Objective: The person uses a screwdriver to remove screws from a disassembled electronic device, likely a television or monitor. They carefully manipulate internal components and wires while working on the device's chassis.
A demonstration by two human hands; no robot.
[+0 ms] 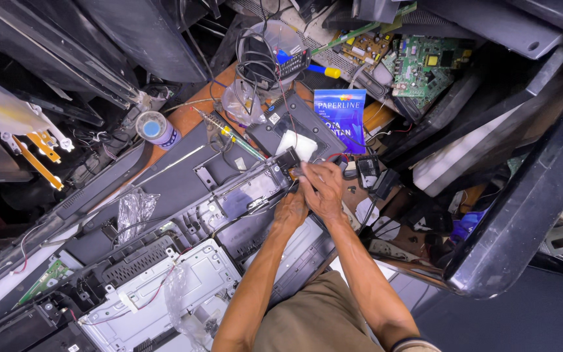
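Observation:
Both of my hands meet at the upper end of an opened flat-screen chassis [184, 189] that lies diagonally across the bench. My right hand [320, 189] pinches a small black connector block [288, 158] with red wires at the chassis edge. Just below and beside it, my left hand [291, 210] rests on the metal frame, fingers curled against the same spot; what it grips is hidden. A soldering iron [229, 135] with a green and yellow handle lies just left of the connector. A black box with a white pad [301, 127] sits behind the hands.
A blue paper packet [341, 117] stands behind the hands. A solder spool [155, 128] sits to the left, green circuit boards [425, 62] at the back, a clear tub of cables [270, 49] behind. Black TV shells [529, 195] crowd the right; a grey metal panel [164, 293] lies near me.

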